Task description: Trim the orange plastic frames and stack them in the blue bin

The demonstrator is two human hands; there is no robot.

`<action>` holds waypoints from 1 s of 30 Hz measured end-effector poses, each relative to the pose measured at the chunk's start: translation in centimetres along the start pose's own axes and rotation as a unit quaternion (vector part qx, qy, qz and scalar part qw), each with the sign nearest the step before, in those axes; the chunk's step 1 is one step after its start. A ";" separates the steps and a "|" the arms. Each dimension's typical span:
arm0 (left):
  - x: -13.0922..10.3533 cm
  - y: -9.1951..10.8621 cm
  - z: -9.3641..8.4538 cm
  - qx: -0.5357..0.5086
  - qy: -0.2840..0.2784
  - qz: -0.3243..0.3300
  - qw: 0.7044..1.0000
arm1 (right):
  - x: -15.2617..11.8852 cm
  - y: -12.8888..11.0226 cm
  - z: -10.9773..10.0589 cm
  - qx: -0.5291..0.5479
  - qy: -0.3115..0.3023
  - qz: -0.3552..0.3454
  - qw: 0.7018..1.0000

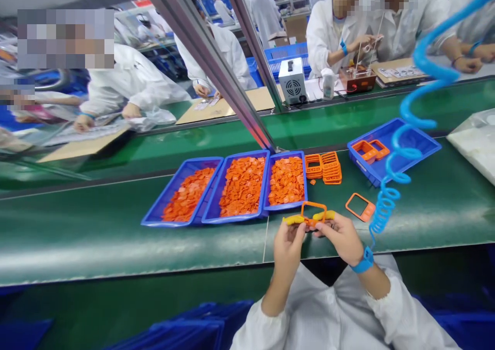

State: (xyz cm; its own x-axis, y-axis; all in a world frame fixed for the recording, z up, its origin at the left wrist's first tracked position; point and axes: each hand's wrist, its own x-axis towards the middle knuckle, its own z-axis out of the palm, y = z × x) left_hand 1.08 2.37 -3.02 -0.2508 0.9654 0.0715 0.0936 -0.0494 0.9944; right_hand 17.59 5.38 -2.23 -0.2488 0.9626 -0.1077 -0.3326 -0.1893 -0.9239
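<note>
An orange plastic frame (314,204) is held up between my two hands, just above the front of the green work surface. My left hand (289,239) pinches its lower left side, and my right hand (340,235) pinches the lower right. Yellow finger covers sit on a finger of each hand. What the fingertips press along the frame's lower edge is too small to make out. Beyond the hands stands a blue tray (267,205) of small orange pieces (286,180). Another orange frame (360,207) lies flat to the right of my right hand.
Two more blue trays (204,217) of orange pieces stand to the left. Stacked orange frames (331,167) are behind. A blue tray (415,144) with a few frames sits at the right, crossed by a coiled blue cord (382,205) from my wristband (363,260). Co-workers sit opposite, behind a metal post (216,56).
</note>
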 end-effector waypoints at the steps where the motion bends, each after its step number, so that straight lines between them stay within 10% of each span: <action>1: 0.0 -0.2 0.0 -0.001 0.006 0.003 1.000 | 0.0 0.0 0.0 0.001 -0.003 0.000 1.000; 30: 2.3 1.1 -0.4 -0.105 -0.138 -0.070 0.982 | 1.0 -0.1 -1.2 -0.033 0.027 -0.008 0.999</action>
State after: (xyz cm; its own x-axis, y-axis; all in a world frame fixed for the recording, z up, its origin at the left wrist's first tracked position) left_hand 0.25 4.45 -1.72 0.0267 0.9977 -0.0621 -0.1323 0.0651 0.9891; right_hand 18.42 6.59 -2.70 -0.1940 0.9747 -0.1108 -0.2752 -0.1624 -0.9476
